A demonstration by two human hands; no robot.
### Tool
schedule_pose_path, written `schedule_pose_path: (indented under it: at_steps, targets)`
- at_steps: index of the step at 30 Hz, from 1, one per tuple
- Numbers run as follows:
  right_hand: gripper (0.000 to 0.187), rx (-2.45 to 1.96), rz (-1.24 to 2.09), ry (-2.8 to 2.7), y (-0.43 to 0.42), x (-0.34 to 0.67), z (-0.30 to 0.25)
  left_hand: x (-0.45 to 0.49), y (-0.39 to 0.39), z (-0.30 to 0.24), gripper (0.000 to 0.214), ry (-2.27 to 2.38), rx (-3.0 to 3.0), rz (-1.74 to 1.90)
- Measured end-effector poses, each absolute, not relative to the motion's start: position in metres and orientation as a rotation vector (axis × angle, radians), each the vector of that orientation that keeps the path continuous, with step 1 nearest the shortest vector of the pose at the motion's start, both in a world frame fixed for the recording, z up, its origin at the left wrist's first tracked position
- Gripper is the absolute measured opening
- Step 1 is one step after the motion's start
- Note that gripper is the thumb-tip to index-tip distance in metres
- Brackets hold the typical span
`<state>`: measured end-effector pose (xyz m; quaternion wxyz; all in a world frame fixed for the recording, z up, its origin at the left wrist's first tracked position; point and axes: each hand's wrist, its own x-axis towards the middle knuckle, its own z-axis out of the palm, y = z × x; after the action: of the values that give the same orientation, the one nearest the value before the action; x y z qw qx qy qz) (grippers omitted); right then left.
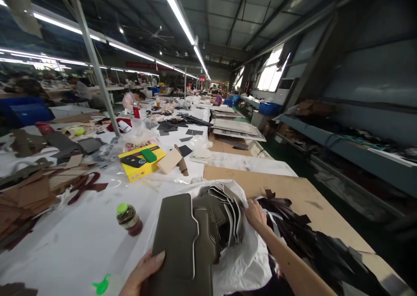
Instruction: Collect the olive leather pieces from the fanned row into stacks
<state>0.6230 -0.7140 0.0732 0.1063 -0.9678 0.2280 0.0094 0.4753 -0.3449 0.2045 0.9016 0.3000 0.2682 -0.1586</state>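
Note:
My left hand (pixel 146 268) is closed on the lower left edge of a dark olive leather piece (pixel 176 231), its thumb lying on top. The piece is flat, with a stepped, pale-edged flap. Behind it, more olive leather pieces (pixel 233 213) are bunched in the mouth of a white plastic bag (pixel 243 265). My right hand (pixel 256 213) is closed on the bag's right rim, with its fingertips partly hidden. Dark leather strips (pixel 286 218) lie just right of that hand.
A bottle with a green cap (pixel 128 218) stands left of the leather. Farther back is a yellow box (pixel 142 162) with a phone on it. Brown cut pieces (pixel 32 192) lie at the left. Cardboard (pixel 293 192) covers the right side, and a shelf (pixel 355 144) runs beyond the aisle.

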Motion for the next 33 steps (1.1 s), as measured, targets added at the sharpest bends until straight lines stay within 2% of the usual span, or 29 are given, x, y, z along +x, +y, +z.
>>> schedule_pose_path:
  at_steps: [5, 11, 17, 22, 28, 33]
  targets:
    - [0.032, -2.778, 0.113, 0.701, -0.713, 0.63, 0.065, 0.492, -0.359, 0.206, 0.053, 0.575, 0.637, -0.374]
    - [0.026, -2.665, 0.086, 0.637, -0.714, 0.625, 0.074, 0.515, -0.381, 0.205, 0.043, 0.567, 0.677, -0.388]
    - [0.023, -2.421, -0.018, 0.506, -0.748, 0.595, 0.11, 0.535, -0.42, 0.215, 0.034, 0.532, 0.646, -0.433]
    - [0.027, -2.13, -0.002, 0.361, -0.757, 0.559, 0.151, 0.545, -0.464, 0.212, 0.038, 0.357, 0.706, -0.457]
    - [0.033, -1.865, 0.02, 0.199, -0.751, 0.532, 0.214, 0.551, -0.482, 0.2, 0.043, 0.215, 1.146, -0.226]
    - [0.036, -1.875, -0.249, 0.215, -0.763, 0.52, 0.242, 0.559, -0.465, 0.21, 0.034, 0.223, 1.509, -0.092]
